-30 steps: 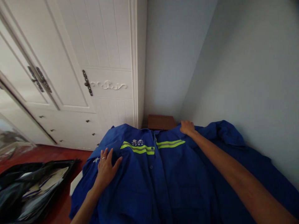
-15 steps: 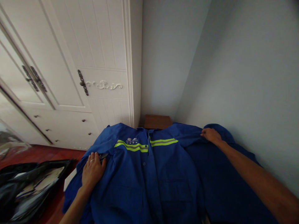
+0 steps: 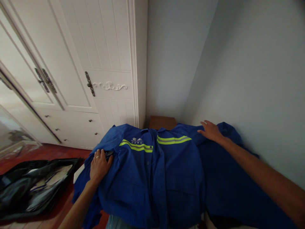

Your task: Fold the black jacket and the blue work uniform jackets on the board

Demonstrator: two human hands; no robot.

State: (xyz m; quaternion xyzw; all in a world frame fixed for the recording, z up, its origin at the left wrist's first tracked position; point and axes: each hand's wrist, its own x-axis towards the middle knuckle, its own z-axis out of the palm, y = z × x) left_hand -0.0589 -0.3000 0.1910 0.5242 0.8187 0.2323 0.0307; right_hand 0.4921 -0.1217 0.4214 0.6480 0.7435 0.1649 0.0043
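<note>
A blue work jacket [image 3: 135, 171] lies spread out in front of me, its front facing up. Yellow-green and grey reflective stripes cross the chest, with a white logo on the left side of the view. My left hand [image 3: 100, 163] rests on the sleeve at the left, fingers stretched out, a ring on one of them. Close to its fingertips a small dark patch or object [image 3: 108, 154] shows on the sleeve; I cannot make out what it is. At the right shoulder and sleeve, my right hand [image 3: 211, 130] has its fingers apart, over or lightly touching the cloth.
A white wardrobe [image 3: 114, 108] with dark metal handles stands at the left and ahead. On the red floor lies an open black bag [image 3: 45, 184] with papers and plastic inside. A brown wooden piece [image 3: 162, 122] sits behind the collar, near the grey wall [image 3: 250, 73].
My right hand has let go of the pinched sleeve and opened its fingers, shifting slightly left. The jacket's right chest is spread wider. The view has turned a little left.
</note>
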